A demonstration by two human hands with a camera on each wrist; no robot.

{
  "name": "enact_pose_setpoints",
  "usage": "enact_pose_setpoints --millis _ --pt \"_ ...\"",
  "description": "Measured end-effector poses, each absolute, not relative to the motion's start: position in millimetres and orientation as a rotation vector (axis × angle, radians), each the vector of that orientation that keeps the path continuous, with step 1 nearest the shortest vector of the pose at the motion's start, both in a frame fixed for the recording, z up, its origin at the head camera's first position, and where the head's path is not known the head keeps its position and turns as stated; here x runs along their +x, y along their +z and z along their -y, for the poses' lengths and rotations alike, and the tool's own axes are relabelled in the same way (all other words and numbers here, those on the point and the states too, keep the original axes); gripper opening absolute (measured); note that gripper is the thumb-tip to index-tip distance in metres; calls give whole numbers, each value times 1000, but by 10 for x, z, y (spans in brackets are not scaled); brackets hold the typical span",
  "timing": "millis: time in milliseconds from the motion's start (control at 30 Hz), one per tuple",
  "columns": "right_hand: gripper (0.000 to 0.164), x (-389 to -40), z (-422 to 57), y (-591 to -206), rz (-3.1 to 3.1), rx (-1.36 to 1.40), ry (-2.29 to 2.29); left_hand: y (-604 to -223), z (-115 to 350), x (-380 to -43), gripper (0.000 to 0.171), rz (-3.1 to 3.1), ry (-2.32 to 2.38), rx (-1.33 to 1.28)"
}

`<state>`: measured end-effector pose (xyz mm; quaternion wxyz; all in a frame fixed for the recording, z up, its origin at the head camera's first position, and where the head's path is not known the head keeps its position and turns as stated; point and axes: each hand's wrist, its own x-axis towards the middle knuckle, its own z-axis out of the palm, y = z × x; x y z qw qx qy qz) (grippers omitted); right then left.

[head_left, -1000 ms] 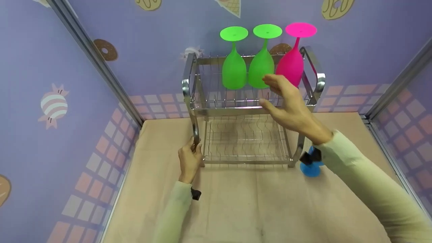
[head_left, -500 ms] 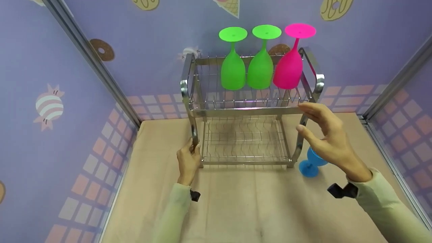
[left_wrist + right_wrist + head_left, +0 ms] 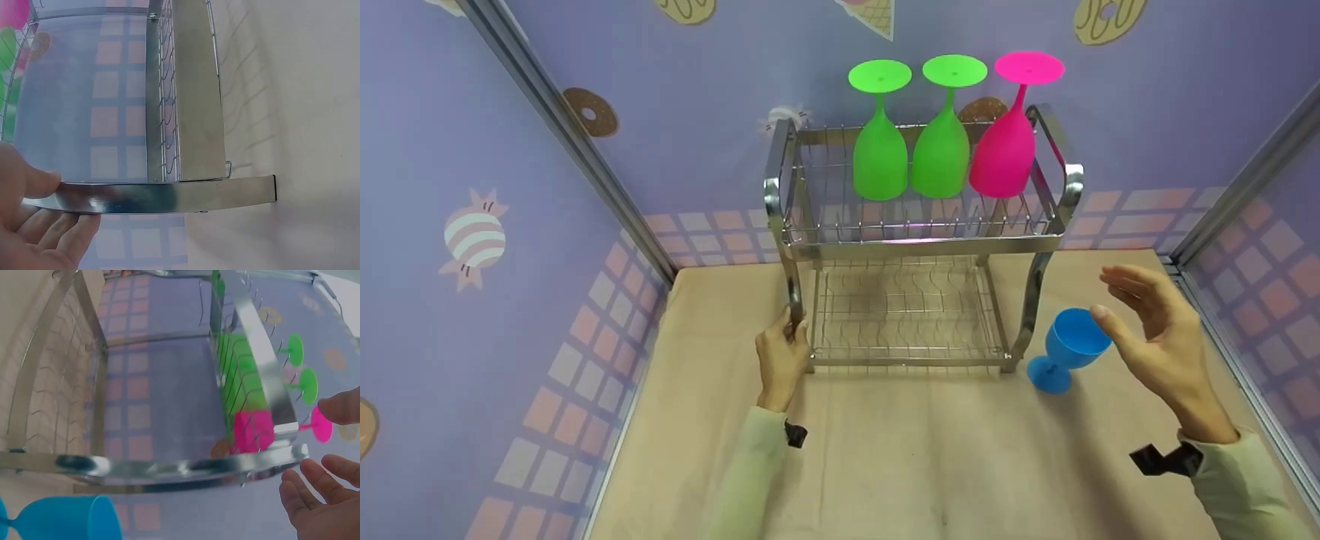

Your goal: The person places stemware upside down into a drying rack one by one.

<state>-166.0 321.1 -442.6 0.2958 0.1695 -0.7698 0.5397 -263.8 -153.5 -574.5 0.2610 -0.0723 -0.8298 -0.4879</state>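
Observation:
A two-tier metal dish rack (image 3: 922, 246) stands against the back wall. My left hand (image 3: 781, 358) grips its left front leg, thumb on one side and fingers on the other, as the left wrist view shows. Upside down on the top tier are two green goblets (image 3: 880, 161) (image 3: 940, 159) and a pink goblet (image 3: 1003, 159) at the right. On the table right of the rack, a blue goblet (image 3: 1078, 337) stands upright on its foot. Just right of the blue goblet hovers my right hand (image 3: 1166, 345), fingers apart from the thumb, holding nothing.
The rack's lower wire tier (image 3: 907, 315) bears no goblets. A beige cloth (image 3: 885, 450) covers the table. Patterned walls enclose the left, back and right sides, with metal posts (image 3: 1245, 165) at the corners.
My right hand has moved from in front of the pink goblet, down and to the right, to beside the blue goblet, which is now uncovered. My left hand stays on the rack leg.

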Motion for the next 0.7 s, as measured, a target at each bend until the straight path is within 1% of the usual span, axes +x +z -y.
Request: enact_pose_setpoints --millis 133,300,433,700 --pt "57 -1630 -3363 -4614 2059 363 1434 -5745 1539 -2638 32 2238 -1298 -205" --pt "55 -1596 -3496 -4850 2093 221 1473 -5752 1546 -2630 36 2233 -1308 -182" --pt "51 -1567 -3569 -4994 2133 98 1502 -5759 1551 -2635 32 2225 -1288 -198" --pt "49 -1502 -3675 -5281 2170 -41 1494 -5763 1531 -2636 34 2245 -1291 -190"
